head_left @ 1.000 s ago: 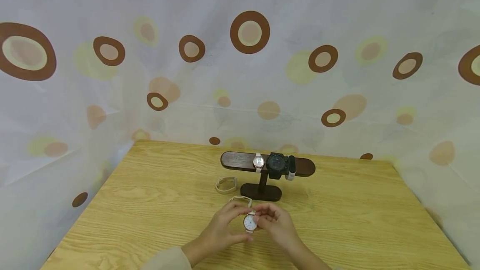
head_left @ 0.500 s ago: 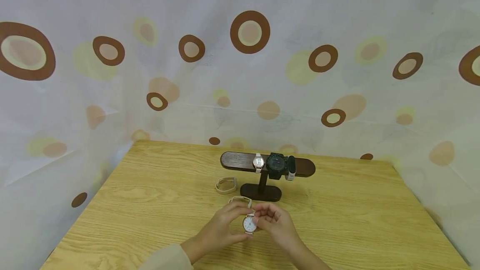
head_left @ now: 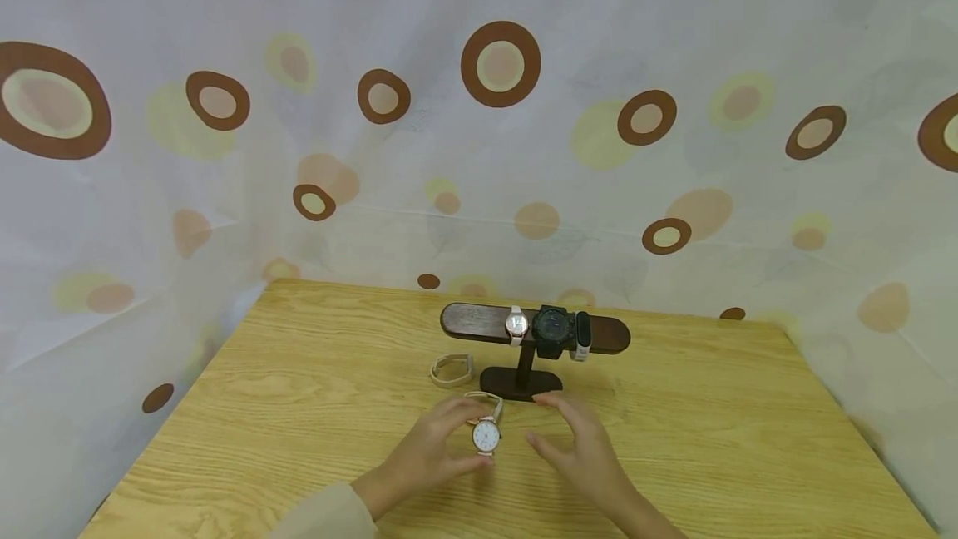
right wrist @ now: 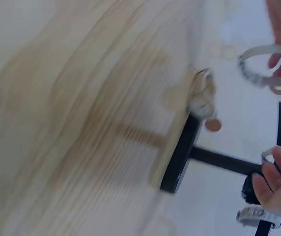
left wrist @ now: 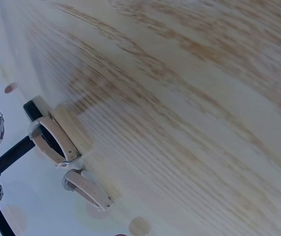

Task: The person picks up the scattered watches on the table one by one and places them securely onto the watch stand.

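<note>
In the head view my left hand pinches a white-faced watch between thumb and fingers. Its pale strap forms a loop, seen from the side in the right wrist view as a light ring. My right hand is apart from the watch on its right, thumb and fingers spread with nothing between them. Just beyond the left fingers lies a beige-strapped watch, partly hidden by the hand and held watch. Another beige-strapped watch rests farther back on the table.
Behind the hands stands a dark wooden watch stand. On its bar are a white-strapped watch, a chunky black watch and a fitness band. A patterned curtain hangs behind the wood-grain table.
My right hand has let go of the watch and moved right, its fingers spreading. The left hand, still holding the watch, has moved slightly left and up in the head view.
</note>
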A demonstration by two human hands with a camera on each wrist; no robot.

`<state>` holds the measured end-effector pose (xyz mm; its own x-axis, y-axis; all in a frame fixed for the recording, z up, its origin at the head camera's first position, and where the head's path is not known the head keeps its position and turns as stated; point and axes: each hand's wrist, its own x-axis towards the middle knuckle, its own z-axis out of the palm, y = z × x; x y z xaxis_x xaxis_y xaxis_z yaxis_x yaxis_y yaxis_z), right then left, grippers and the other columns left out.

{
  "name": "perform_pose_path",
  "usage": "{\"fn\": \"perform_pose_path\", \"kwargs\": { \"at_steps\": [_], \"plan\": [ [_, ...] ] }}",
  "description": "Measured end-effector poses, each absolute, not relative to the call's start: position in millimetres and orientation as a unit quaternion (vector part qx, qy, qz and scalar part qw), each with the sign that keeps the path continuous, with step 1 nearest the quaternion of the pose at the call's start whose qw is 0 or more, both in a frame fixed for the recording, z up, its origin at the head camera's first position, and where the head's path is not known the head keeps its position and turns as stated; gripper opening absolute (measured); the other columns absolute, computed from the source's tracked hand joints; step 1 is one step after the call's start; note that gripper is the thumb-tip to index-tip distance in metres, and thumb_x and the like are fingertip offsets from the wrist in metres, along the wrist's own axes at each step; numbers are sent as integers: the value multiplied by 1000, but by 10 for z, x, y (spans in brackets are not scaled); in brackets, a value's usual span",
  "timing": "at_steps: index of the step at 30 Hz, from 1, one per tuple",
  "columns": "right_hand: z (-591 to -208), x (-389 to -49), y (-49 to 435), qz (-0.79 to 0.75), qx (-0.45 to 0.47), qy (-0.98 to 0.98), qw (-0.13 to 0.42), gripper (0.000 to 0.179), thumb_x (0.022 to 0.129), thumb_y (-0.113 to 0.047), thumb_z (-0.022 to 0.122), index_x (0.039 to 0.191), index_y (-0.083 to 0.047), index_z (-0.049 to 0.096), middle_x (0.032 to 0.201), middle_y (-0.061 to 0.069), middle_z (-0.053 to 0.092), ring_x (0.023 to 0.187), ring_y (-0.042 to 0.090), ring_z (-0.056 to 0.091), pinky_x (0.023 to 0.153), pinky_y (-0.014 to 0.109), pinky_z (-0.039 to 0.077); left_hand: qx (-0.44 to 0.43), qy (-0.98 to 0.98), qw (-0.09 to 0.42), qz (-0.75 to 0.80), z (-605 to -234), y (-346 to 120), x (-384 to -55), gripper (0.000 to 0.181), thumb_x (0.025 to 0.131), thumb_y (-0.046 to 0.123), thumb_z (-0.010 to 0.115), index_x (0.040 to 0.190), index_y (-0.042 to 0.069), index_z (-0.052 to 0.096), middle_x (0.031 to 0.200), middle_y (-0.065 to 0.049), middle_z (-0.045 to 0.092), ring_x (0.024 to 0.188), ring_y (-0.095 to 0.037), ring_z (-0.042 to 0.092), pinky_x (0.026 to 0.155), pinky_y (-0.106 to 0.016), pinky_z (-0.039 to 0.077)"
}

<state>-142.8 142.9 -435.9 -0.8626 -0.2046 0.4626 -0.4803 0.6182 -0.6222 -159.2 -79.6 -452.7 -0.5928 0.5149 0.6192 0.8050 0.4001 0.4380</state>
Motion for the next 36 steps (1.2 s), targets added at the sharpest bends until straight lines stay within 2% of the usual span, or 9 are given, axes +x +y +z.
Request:
{"fn": "perform_pose_path", "kwargs": {
  "at_steps": [2, 4, 6, 8, 14, 19, 24, 31, 36],
  "plan": [
    [-4423, -1483, 1508, 286, 250, -888, 261, 37, 84, -34, 68, 109, -7, 64, 107, 6, 62, 98, 22, 57, 81, 44, 49, -401, -813, 195, -374, -4529, -806, -1603, 56, 64, 18, 83, 113, 4, 61, 110, -11, 63, 99, -22, 61, 87, -29, 53],
    [-4478, -1542, 1587, 212, 291, -874, 325, 47, 91, -47, 52, 111, -5, 62, 107, 11, 61, 97, 29, 56, 78, 50, 47, -393, -816, 188, -381, -4529, -818, -1610, 55, 65, 17, 83, 113, 4, 61, 110, -10, 63, 98, -21, 61, 86, -29, 54],
    [-4508, -1591, 1653, 165, 313, -861, 366, 59, 94, -53, 32, 112, -5, 61, 107, 15, 59, 97, 32, 55, 76, 52, 45, -383, -822, 187, -379, -4528, -831, -1615, 53, 66, 18, 83, 113, 5, 61, 110, -10, 63, 99, -22, 61, 86, -30, 54],
    [-4519, -1626, 1709, 142, 320, -854, 385, 60, 95, -53, 28, 113, -5, 60, 109, 16, 58, 99, 33, 52, 77, 51, 43, -372, -829, 190, -373, -4527, -849, -1620, 52, 66, 19, 82, 112, 5, 62, 109, -9, 63, 99, -22, 61, 86, -31, 54],
    [-4421, -1747, 1868, 130, 326, -835, 424, 57, 96, -49, 31, 109, -2, 60, 114, 21, 55, 104, 36, 48, 80, 50, 39, -344, -837, 194, -379, -4516, -913, -1659, 51, 66, 19, 83, 110, 4, 62, 109, -8, 62, 102, -24, 61, 88, -35, 53],
    [-4317, -1874, 2015, 140, 312, -828, 445, 57, 97, -47, 32, 111, 1, 58, 115, 24, 54, 105, 40, 48, 80, 55, 39, -320, -842, 179, -394, -4496, -973, -1686, 51, 67, 17, 82, 112, 3, 62, 110, -7, 63, 104, -24, 60, 92, -39, 51],
    [-4254, -2025, 2141, 137, 296, -832, 449, 60, 97, -49, 33, 116, 3, 57, 115, 26, 53, 103, 43, 48, 79, 60, 39, -312, -843, 193, -394, -4492, -1030, -1728, 52, 66, 17, 82, 112, 4, 62, 109, -8, 64, 103, -24, 61, 93, -40, 51],
    [-4174, -2203, 2226, 126, 292, -831, 456, 62, 96, -49, 33, 115, 5, 57, 111, 29, 54, 98, 44, 51, 77, 59, 42, -301, -839, 220, -396, -4478, -1119, -1832, 50, 65, 16, 83, 109, 1, 62, 106, -9, 64, 99, -24, 62, 87, -37, 53],
    [-4186, -2257, 2288, 118, 292, -847, 428, 60, 95, -47, 34, 115, 6, 57, 110, 30, 55, 98, 45, 51, 78, 61, 42, -292, -842, 229, -391, -4427, -1173, -1889, 48, 65, 14, 83, 107, -1, 62, 104, -9, 64, 97, -23, 62, 86, -37, 54]
  ]
}}
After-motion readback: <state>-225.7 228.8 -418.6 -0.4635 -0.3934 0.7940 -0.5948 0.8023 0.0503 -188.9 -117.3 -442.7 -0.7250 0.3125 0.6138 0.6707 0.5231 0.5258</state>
